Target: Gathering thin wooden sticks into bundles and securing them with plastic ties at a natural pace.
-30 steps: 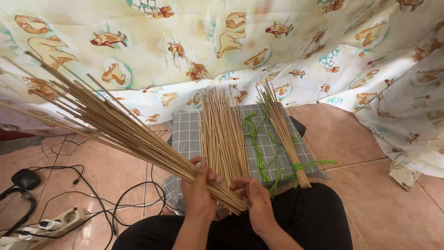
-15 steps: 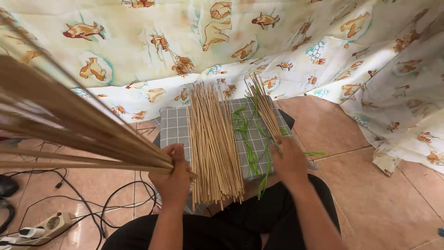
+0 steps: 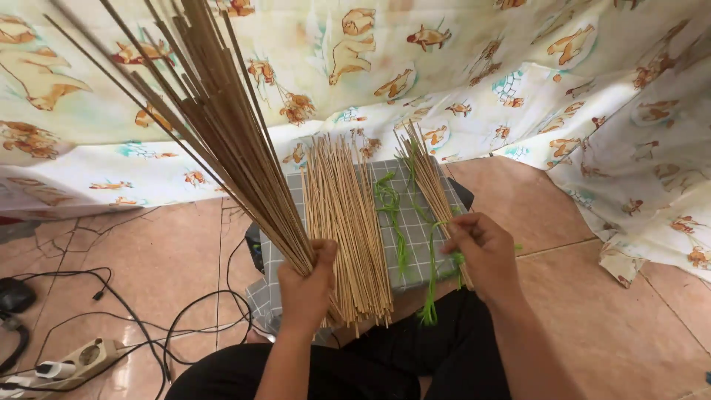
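Both forearms are bare from the bottom edge of the picture up to the wrists, with no sleeve showing on either. The left hand [image 3: 305,285] and the right hand [image 3: 483,254] wear no gloves, and no ring, watch or bracelet can be seen on them. The legs are covered by plain black trousers of a soft, matt cloth [image 3: 415,363], without pattern or visible seams, which fill the lower middle of the view between the two arms.
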